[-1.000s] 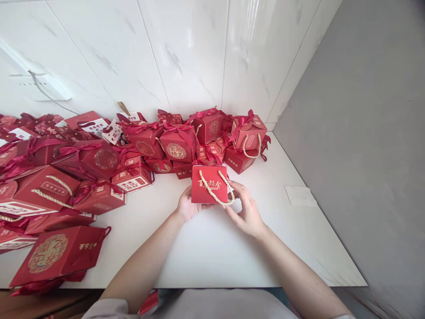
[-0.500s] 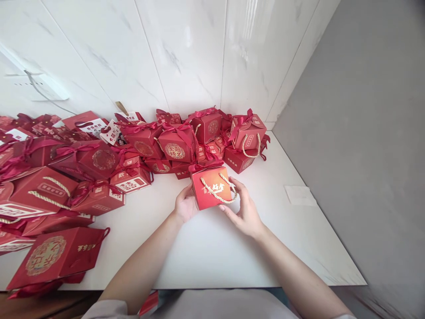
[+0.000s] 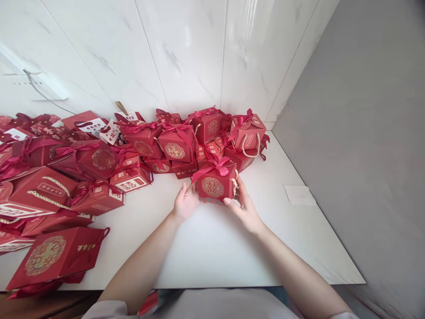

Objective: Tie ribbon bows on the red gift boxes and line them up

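Observation:
A red gift box [image 3: 221, 188] with a ribbon bow on top and a round gold emblem faces me above the white table. My right hand [image 3: 245, 208] is closed on its right side, thumb at the lower front corner, with a cream rope handle beside the fingers. At the box's left edge is my left hand [image 3: 186, 203], open, palm turned up and thumb apart. Its fingertips reach the box's edge and are partly hidden there; whether they press on it I cannot tell.
Stacked red gift boxes [image 3: 175, 148] line the tiled wall behind. More fill the left side, one box [image 3: 56, 257] lying at the table's front edge. A pale square [image 3: 299, 195] is on the right of the white table [image 3: 212, 257]. A grey wall [image 3: 365, 133] borders the right side.
The gift box has turned: its emblem side now faces me, and the rope-handle side has swung round to the right. My left thumb stands farther from the box.

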Motion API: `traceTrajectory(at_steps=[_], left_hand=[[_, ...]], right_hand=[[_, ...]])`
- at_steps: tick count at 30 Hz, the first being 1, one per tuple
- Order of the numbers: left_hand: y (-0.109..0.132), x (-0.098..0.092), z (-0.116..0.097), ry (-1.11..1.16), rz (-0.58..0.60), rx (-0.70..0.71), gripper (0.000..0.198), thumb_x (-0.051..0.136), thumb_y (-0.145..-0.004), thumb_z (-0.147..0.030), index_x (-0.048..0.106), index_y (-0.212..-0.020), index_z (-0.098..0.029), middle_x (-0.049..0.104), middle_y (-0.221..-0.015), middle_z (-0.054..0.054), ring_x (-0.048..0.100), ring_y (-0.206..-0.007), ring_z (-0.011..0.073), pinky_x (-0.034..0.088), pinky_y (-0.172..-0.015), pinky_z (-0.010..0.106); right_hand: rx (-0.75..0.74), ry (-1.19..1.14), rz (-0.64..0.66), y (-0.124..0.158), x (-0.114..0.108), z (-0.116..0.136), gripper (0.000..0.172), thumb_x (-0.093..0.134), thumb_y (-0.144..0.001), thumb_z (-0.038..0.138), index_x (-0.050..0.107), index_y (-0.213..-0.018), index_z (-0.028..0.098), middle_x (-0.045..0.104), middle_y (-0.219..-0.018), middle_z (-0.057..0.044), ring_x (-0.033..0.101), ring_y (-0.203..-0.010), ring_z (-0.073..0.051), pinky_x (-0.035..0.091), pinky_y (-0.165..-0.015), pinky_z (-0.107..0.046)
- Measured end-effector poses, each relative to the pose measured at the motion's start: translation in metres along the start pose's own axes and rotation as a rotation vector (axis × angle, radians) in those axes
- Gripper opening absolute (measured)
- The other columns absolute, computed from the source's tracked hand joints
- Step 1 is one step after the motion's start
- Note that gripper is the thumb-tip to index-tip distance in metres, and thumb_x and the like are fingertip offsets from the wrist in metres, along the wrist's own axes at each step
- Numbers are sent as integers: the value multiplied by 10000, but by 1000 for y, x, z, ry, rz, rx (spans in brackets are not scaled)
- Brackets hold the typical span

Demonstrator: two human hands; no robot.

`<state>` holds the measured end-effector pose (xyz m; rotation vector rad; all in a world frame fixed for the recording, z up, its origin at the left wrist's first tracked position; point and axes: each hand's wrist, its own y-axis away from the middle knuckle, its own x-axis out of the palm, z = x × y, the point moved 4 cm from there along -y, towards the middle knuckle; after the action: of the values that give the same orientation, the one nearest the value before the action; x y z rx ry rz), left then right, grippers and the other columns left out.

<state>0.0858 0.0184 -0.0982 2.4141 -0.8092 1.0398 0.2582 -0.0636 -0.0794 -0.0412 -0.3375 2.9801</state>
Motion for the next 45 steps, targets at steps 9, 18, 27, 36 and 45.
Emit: traceTrajectory(at_steps=[9, 18, 27, 36, 45], left_hand=[[2, 5, -3, 106, 36, -61, 531, 448, -900, -522, 590, -1278, -177, 699, -1079, 117, 656, -936, 268, 458, -870, 395], [-3, 2, -3, -64, 91, -38, 596, 499, -873, -517, 588, -1290, -101, 652, -1032, 146, 545, -782, 197, 393, -718, 310], [-4, -6, -3, -225, 50, 77, 626, 595, -829, -506, 566, -1349, -159, 594, -1274, 147, 562, -979, 233, 411, -738, 302], [-5, -9, 2, -400, 51, 59, 673, 792, -751, -357, 556, -1361, -198, 604, -1359, 133, 532, -1283, 326, 416, -1043, 389], [-1, -9, 1, 13, -6, -98, 514, 534, -868, -485, 622, -1217, -117, 712, -1139, 176, 702, -968, 335, 589, -739, 422]], right_hand=[[290, -646, -30, -1, 5, 0, 610, 285, -930, 676, 554, -1291, 265, 652, -1291, -84, 650, -1121, -318, 587, -797, -479], [296, -757, 10, -8, -4, 3, 649, 278, -878, 763, 621, -1118, 267, 714, -1056, -92, 691, -908, -292, 558, -759, -458], [337, -698, -157, -10, -8, -8, 605, 357, -899, 713, 599, -1171, 229, 702, -1154, -115, 695, -991, -290, 552, -873, -449], [133, -229, -51, -8, -10, -2, 586, 577, -911, 506, 416, -1437, 301, 416, -1539, -66, 484, -1339, -261, 465, -1048, -472], [77, -352, 112, -6, -12, 6, 624, 318, -940, 610, 365, -1464, 274, 587, -1364, -134, 674, -940, -272, 521, -908, -536]])
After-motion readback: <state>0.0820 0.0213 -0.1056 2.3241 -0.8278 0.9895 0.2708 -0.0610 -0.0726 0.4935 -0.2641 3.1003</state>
